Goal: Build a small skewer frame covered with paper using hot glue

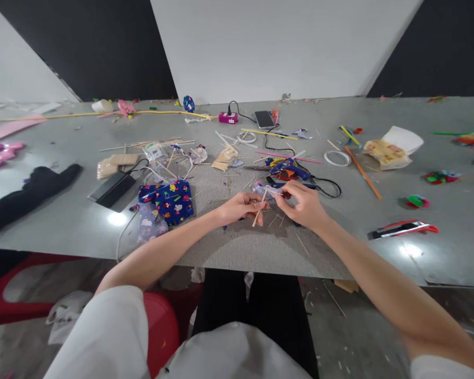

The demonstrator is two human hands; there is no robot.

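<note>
My left hand is closed in a pinch on a thin wooden stick that slants down toward me. Close beside it, my right hand is closed on a small pale patterned fabric piece at the stick's upper end. Both hands hover just above the grey table near its front edge. A blue glue gun with a black cord lies just behind my right hand. Loose sticks lie scattered under and around the hands.
Blue patterned fabric lies left of my hands, beside a black power bank. A red-handled cutter sits at the right. Stick bundles, white rings, a phone, and a black cloth lie further off.
</note>
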